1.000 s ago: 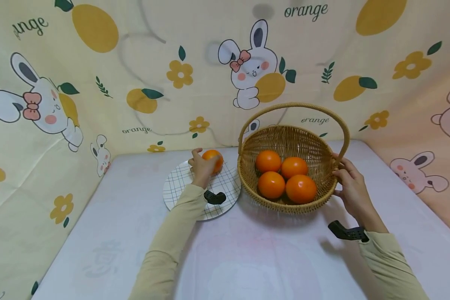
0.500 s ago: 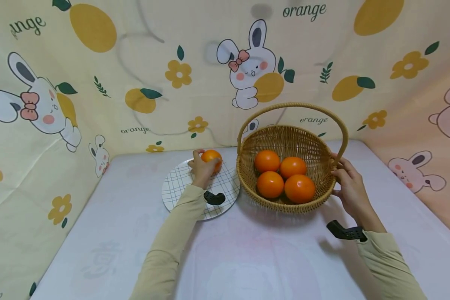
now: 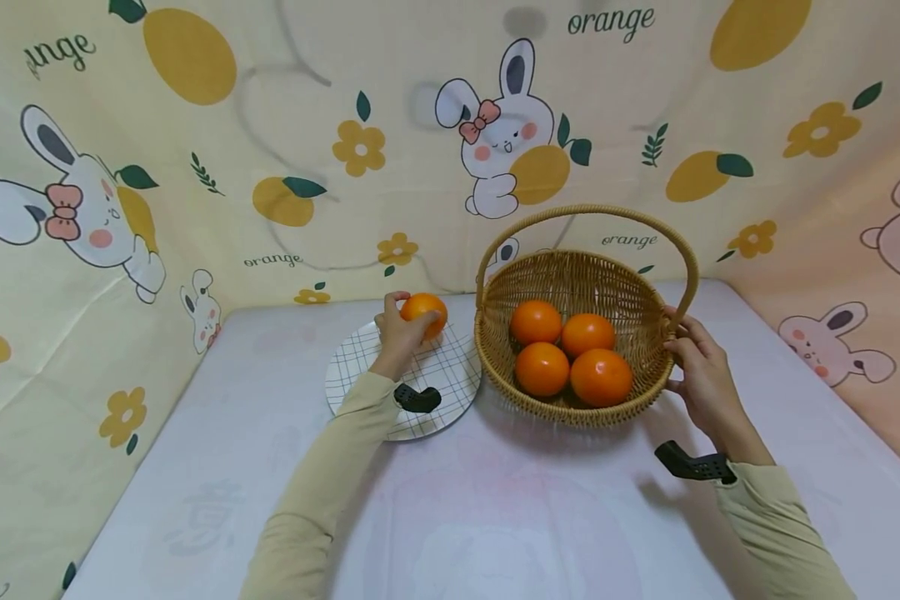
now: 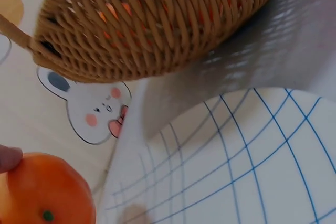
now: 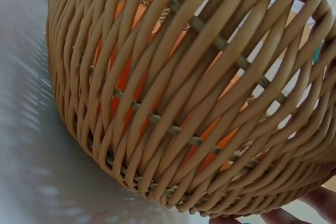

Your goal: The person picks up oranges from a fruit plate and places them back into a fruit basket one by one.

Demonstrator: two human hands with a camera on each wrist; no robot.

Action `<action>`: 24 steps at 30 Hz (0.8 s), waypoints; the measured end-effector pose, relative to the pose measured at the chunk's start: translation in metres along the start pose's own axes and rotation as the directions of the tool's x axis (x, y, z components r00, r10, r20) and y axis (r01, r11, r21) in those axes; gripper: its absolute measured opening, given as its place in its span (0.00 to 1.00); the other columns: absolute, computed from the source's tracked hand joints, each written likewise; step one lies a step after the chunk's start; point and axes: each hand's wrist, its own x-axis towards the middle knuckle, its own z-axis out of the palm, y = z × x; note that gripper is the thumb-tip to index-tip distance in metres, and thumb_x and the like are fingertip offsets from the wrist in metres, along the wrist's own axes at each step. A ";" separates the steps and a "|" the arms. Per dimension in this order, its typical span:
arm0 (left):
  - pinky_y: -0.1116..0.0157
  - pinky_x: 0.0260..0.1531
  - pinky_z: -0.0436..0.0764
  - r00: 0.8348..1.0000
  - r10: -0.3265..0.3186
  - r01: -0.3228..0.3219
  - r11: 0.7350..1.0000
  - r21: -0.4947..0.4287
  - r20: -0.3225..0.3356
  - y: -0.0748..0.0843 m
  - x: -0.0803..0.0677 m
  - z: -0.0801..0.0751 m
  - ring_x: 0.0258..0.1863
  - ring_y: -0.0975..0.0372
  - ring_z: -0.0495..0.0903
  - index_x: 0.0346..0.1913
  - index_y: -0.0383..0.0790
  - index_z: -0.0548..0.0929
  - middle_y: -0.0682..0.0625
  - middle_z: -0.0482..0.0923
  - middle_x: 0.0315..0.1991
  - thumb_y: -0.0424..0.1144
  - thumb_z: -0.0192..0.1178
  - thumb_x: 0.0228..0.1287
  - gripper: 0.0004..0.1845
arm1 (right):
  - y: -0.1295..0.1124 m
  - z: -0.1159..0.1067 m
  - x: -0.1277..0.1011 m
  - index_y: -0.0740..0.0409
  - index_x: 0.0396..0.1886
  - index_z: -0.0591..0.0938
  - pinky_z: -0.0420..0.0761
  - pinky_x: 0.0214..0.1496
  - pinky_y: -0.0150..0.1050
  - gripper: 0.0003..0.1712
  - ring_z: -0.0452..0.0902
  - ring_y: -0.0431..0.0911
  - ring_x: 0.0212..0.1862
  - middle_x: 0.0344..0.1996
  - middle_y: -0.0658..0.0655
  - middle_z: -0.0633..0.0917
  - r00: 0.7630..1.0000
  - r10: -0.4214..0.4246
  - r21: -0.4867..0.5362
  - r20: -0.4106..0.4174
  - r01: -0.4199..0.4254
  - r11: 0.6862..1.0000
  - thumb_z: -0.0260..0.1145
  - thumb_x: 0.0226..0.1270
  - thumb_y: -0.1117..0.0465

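Head view shows the left hand [image 3: 397,337] with its fingers curled round an orange [image 3: 424,312], holding it over the far rim of a grid-patterned plate [image 3: 450,375]; whether the fruit touches the plate is unclear. Just beside the plate, at 3 o'clock, stands a wicker basket [image 3: 495,350] with a tall arched handle [image 3: 588,212], carrying four more oranges [image 3: 542,368]. The right hand [image 3: 701,375] rests at the basket's 3 o'clock side, fingers bent against the weave. Everything sits on a pale bench [image 3: 195,467]. A printed curtain with rabbits [image 3: 495,125] stands behind, at 12 o'clock. Left wrist view shows the basket wall [image 4: 157,19] near the plate's edge [image 4: 236,150].
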 end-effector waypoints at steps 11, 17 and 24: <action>0.48 0.47 0.79 0.982 0.085 -0.076 0.995 -0.060 0.168 0.024 -0.016 -0.022 0.50 0.43 0.73 0.62 0.47 0.63 0.38 0.56 0.58 0.38 0.67 0.60 0.31 | 0.000 -0.002 0.000 0.46 0.75 0.60 0.69 0.49 0.62 0.27 0.50 0.63 0.67 0.72 0.63 0.53 1.000 -0.005 -0.057 0.008 0.005 0.998 0.43 0.79 0.62; 0.49 0.46 0.80 0.945 0.158 -0.135 0.986 -0.098 0.285 0.040 -0.032 -0.030 0.48 0.45 0.75 0.63 0.46 0.64 0.39 0.60 0.56 0.37 0.66 0.61 0.30 | 0.001 -0.001 0.001 0.47 0.75 0.60 0.81 0.41 0.45 0.27 0.51 0.62 0.66 0.71 0.63 0.53 1.000 -0.008 -0.039 0.001 0.008 0.999 0.43 0.79 0.62; 0.55 0.42 0.81 0.898 0.206 -0.178 0.978 -0.107 0.389 0.061 -0.053 -0.030 0.49 0.47 0.76 0.63 0.46 0.65 0.40 0.62 0.58 0.37 0.66 0.61 0.29 | 0.000 0.000 0.001 0.47 0.75 0.60 0.82 0.38 0.39 0.27 0.50 0.62 0.67 0.72 0.63 0.53 1.000 -0.007 -0.035 0.004 0.007 0.999 0.43 0.79 0.62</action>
